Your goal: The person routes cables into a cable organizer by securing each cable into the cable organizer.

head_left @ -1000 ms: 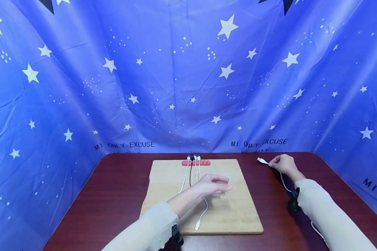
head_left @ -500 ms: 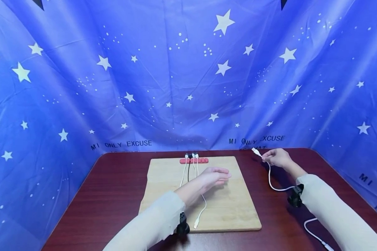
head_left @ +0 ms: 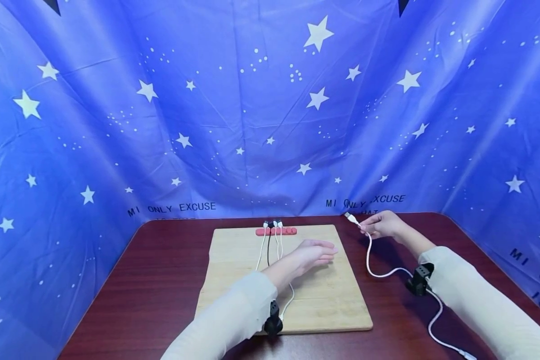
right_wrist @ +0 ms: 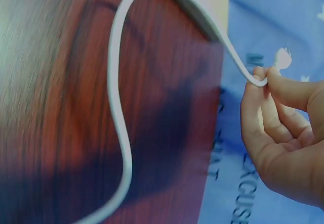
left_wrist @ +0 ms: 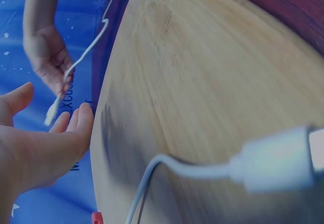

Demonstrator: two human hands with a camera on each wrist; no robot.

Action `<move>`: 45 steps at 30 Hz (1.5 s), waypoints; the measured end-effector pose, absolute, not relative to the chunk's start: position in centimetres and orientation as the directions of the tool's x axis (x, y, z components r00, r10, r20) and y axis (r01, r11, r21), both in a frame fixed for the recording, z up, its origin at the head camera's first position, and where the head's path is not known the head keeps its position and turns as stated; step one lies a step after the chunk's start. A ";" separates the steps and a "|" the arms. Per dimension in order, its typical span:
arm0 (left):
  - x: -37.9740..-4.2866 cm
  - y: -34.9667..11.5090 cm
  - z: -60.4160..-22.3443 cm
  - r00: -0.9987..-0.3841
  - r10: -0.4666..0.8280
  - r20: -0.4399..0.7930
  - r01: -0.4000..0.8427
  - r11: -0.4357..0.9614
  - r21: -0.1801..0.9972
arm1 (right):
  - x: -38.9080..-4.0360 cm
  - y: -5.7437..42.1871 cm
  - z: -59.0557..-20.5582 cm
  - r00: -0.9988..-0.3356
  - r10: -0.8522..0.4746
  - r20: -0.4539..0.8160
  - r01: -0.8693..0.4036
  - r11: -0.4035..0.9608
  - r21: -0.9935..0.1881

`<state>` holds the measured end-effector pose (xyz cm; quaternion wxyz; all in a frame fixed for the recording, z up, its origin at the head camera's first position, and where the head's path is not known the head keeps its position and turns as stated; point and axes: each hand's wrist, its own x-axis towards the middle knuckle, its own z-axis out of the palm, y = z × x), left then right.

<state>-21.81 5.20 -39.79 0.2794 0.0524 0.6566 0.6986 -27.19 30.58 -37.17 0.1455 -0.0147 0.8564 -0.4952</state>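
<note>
Between thumb and fingers, my right hand (head_left: 384,224) pinches a white USB cable (head_left: 389,274) just behind its plug (head_left: 352,218). The plug points up and left, right of the wooden board (head_left: 342,305). In the right wrist view the cable (right_wrist: 115,72) loops down from the fingertips over the table. My left hand (head_left: 314,255) is over the board, fingers extended, holding nothing. At the board's far edge a red cable holder (head_left: 290,231) carries several cables, white ones and a black one (head_left: 268,250). Close to the left wrist camera lies another white connector (left_wrist: 276,161).
The dark red wooden table (head_left: 153,280) surrounds the board. A blue star-patterned curtain (head_left: 234,125) hangs behind and at both sides. The held cable's other end (head_left: 465,354) lies at the table's front right, partly near the right sleeve (head_left: 472,295).
My right hand has lifted the cable's plug end and moved left toward the board, and more cable trails behind it. My left hand has shifted slightly right, its fingers now straighter.
</note>
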 end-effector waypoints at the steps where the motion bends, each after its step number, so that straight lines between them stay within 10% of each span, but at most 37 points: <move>1: -21.8 5.3 -39.9 -0.839 0.458 -0.293 -0.322 0.016 0.947 | -27.2 30.2 -37.0 -0.954 -0.179 -0.242 0.128 0.488 -0.864; 45: -17.0 3.4 -41.2 -0.936 0.289 -0.199 -0.321 -0.474 0.820 | -28.9 20.4 -33.9 -0.949 -0.197 -0.246 0.199 0.232 -0.952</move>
